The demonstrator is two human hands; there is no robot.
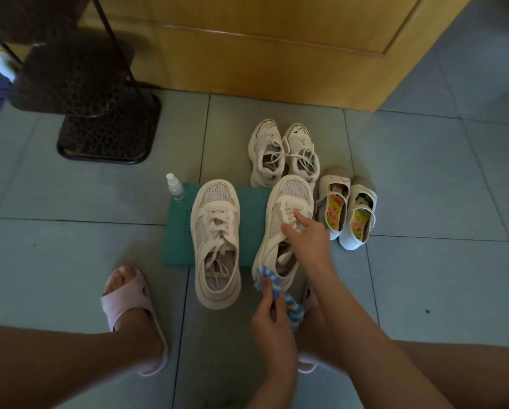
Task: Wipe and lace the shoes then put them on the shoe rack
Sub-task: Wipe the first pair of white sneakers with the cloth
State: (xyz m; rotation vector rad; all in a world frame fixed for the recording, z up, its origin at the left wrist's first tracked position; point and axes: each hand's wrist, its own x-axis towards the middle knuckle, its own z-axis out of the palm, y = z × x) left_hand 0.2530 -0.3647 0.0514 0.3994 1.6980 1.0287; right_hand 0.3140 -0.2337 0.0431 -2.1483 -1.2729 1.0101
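Left hand [272, 308] curled tight round blue-and-white cloth [263, 276], pressed to heel of right sneaker [275, 215]. Right hand [304, 234] on laces [288, 211], thumb and forefinger seemingly pinching them; blurred, not certain. Sneaker at right edge of teal mat [178, 234], heel overhanging near edge. Its mate [216, 243] mid-mat, laced.

Best to steady upper by the laces, tip heel up, wipe along sole rim in short strokes, turn cloth to a clean fold.

Spray bottle [175, 187] at mat's far left corner. Beyond far edge, second white pair [282, 152]. Off right edge, small strap shoes [347, 208]. Grey tiled floor [70, 202]. Black shoe rack [105, 125] far left, wooden panel [276, 54] behind.
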